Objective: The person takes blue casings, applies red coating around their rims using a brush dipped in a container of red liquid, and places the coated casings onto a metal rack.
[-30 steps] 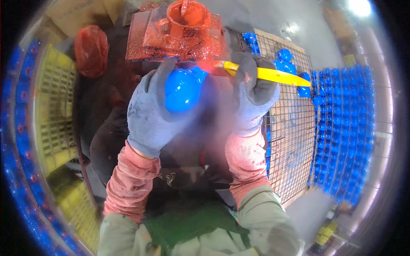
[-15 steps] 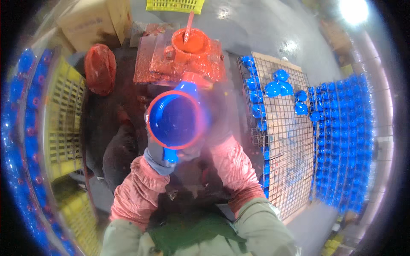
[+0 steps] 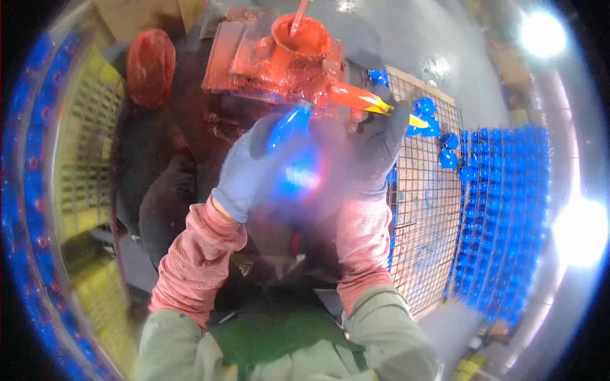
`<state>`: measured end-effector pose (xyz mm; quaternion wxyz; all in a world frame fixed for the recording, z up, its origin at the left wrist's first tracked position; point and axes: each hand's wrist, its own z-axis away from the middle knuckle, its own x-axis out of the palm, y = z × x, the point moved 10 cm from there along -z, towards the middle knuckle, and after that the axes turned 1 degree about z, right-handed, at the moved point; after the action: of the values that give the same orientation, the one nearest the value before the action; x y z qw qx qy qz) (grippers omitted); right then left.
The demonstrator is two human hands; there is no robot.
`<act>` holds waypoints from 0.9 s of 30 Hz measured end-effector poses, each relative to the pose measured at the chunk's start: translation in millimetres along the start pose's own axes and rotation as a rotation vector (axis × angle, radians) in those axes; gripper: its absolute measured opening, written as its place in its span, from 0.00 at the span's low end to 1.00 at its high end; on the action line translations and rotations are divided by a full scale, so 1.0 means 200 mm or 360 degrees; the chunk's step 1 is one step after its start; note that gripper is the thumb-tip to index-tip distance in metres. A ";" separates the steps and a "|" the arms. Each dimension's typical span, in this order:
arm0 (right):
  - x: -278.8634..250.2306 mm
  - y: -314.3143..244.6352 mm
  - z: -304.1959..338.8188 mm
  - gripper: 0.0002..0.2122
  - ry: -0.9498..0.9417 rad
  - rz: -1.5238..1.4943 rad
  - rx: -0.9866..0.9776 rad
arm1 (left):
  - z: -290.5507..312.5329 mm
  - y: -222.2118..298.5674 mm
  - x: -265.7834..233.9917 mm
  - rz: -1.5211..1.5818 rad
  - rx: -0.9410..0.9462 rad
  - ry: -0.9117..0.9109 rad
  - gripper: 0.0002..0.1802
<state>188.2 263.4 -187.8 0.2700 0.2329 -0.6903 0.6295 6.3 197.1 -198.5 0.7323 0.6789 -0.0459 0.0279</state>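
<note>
My left hand (image 3: 244, 168), in a grey-blue glove, grips a glossy blue pot (image 3: 295, 174) by its side, near its blue handle (image 3: 289, 127). The pot is smeared by motion; a reddish edge shows on its right. In my dark-gloved right hand (image 3: 381, 140) is a paintbrush (image 3: 356, 96) with a yellow handle and red-coated head. Its head points left, beside the red-coated paint can (image 3: 279, 47), which stands on a red-smeared board (image 3: 222, 70). A red stick (image 3: 298, 16) leans in the can.
At the right, a wire rack (image 3: 426, 209) over cardboard carries several blue round pieces (image 3: 448, 159). Beyond it stand rows of blue pieces (image 3: 502, 216). A red-coated bundle (image 3: 151, 66) lies far left, near yellow crates (image 3: 89, 146) and more blue rows (image 3: 44, 190).
The pot has tipped from showing its open mouth and red rim to showing its blurred side. My right hand has moved right with the brush, whose yellow handle now shows. The view has shifted.
</note>
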 end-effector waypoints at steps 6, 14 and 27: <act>0.20 -0.14 0.14 0.16 -0.0038 0.1208 -0.0672 | 0.09 0.13 0.03 -0.1622 0.0596 0.0205 0.29; 0.25 -0.21 0.20 0.08 -0.0103 0.1682 -0.0847 | 0.07 0.10 0.04 -0.1635 0.0519 0.0171 0.32; 0.20 -0.15 0.13 0.14 -0.0166 0.0998 -0.0728 | 0.07 -0.23 -0.03 0.0876 0.0307 -0.0176 0.30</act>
<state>175.9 235.1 -140.7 0.0739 -0.0239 -0.8634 0.4986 4.5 180.0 -243.4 0.6258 0.7078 -0.2651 0.1926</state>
